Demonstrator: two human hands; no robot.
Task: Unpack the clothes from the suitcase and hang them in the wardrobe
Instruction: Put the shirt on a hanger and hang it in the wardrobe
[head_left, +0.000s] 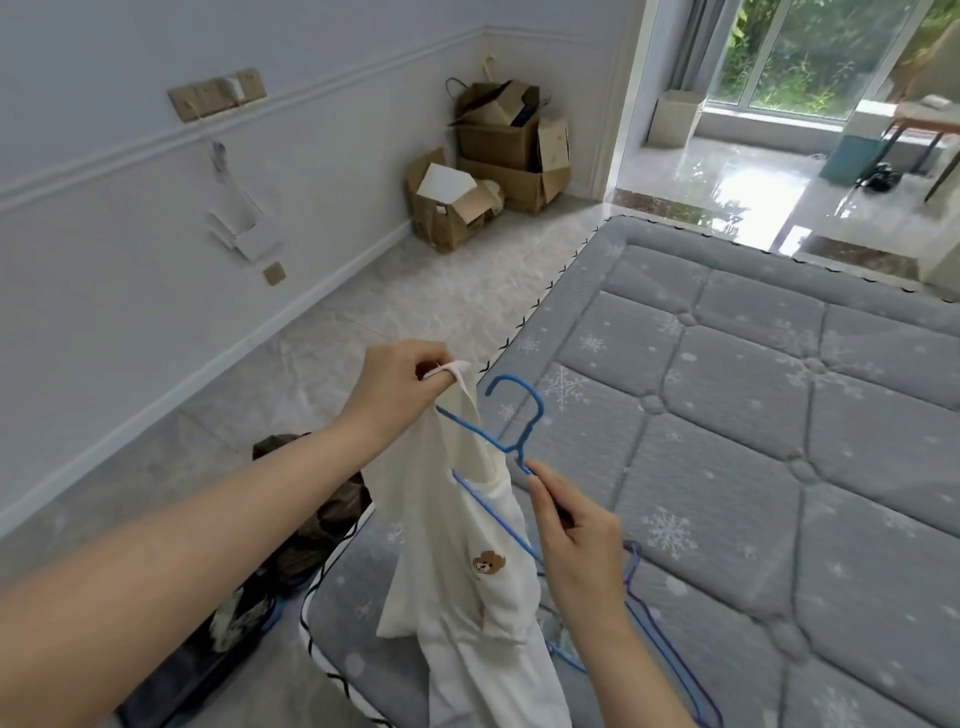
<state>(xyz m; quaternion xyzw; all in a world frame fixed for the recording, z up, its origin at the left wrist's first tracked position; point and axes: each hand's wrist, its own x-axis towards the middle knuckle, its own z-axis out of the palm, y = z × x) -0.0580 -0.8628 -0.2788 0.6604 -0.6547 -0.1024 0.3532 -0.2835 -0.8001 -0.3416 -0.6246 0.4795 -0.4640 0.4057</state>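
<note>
Landmark taken: the blue hanger (511, 439), held up over the near corner of the grey quilted mattress (753, 415); its hook points up and away from the person, and its long axis runs diagonally, from upper left down to lower right. The left hand (402, 382) sits at the hanger's upper-left end, fingers curled and pinching a fold of the white garment (467, 587) at what appears to be its neckline or shoulder; whether that hand also touches the wire cannot be told. The right hand (576, 535) sits just below and right of the hook's neck, thumb and fingers pinching the hanger's right arm. The garment hangs below the hanger, 1 shoulder already over the left arm, the body draped down toward the mattress edge, a small bear patch facing the camera. Judgement: the right shoulder remains to be seated; the right hand is the nearer, and the cloth must travel along the wire toward it. A 2nd hanger (636, 582), purple, lies on the mattress beyond the right hand; a dark suitcase (218, 654) lies on the floor, below and left of the blue hanger.
</note>
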